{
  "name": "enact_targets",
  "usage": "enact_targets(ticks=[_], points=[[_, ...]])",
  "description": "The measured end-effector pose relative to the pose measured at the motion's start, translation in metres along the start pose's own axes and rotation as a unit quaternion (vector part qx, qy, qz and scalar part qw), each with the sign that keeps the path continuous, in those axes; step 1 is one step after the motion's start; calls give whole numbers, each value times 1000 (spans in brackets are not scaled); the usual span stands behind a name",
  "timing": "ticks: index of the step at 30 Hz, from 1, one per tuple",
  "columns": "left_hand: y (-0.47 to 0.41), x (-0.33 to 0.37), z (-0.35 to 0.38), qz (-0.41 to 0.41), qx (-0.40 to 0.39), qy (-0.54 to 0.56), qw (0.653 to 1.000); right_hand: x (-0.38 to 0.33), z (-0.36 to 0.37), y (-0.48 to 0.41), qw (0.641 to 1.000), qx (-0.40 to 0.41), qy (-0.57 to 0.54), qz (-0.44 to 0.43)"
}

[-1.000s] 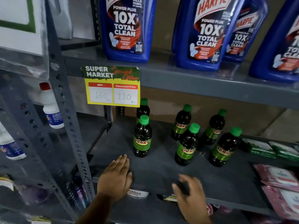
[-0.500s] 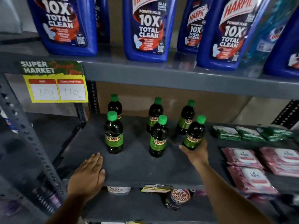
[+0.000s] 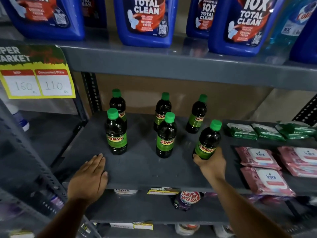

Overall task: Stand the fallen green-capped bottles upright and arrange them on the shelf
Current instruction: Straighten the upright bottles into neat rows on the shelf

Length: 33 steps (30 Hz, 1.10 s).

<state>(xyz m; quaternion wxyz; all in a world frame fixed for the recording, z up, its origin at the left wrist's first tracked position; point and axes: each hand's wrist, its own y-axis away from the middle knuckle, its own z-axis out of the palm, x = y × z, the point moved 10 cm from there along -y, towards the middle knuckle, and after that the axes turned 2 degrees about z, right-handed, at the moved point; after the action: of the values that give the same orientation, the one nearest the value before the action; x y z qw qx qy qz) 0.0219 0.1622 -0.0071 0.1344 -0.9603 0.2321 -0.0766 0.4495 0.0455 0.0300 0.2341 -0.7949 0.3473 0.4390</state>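
Right hand (image 3: 211,163) wrapped round the base of the front-right bottle (image 3: 206,141), fingers closed on it below the label; bottle tilted a bit to the right, base at or just off the shelf (image 3: 137,170), can't tell which w/ the hand in the way. Left hand (image 3: 89,176) flat & spread on the shelf front edge, holding nothing, just bracing.

Five other bottles already upright: front-left (image 3: 116,133) w/ one just behind it (image 3: 117,102); front-middle (image 3: 166,136) w/ one behind (image 3: 162,109); back-right (image 3: 197,115). None seen lying down, so prob. near the end; only lining-up left.

To do it well: bring the held one vertical before letting go; set base flat, in line w/ the two front ones, directly ahead of the back-right one; keep clear of the green packets (image 3: 243,132) & pink wipes (image 3: 259,158) on the right; low grip means top-heavy, so loosen slowly & check no wobble; avoid bumping the front-middle one nearby.
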Motion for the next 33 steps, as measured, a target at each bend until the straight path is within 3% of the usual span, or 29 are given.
enact_targets(ticks=[18, 23, 28, 33], points=[[0, 2, -1, 5, -10, -7, 1000, 10, -20, 50, 999, -7, 9, -31], [0, 1, 0, -8, -23, -2, 1000, 31, -15, 107, 993, 55, 89, -54], [0, 2, -1, 5, -17, 1, 1000, -12, 62, 173, 961, -78, 86, -253], [0, 0, 0, -10, -20, 5, 1000, -76, 95, 103, 983, -82, -20, -164]])
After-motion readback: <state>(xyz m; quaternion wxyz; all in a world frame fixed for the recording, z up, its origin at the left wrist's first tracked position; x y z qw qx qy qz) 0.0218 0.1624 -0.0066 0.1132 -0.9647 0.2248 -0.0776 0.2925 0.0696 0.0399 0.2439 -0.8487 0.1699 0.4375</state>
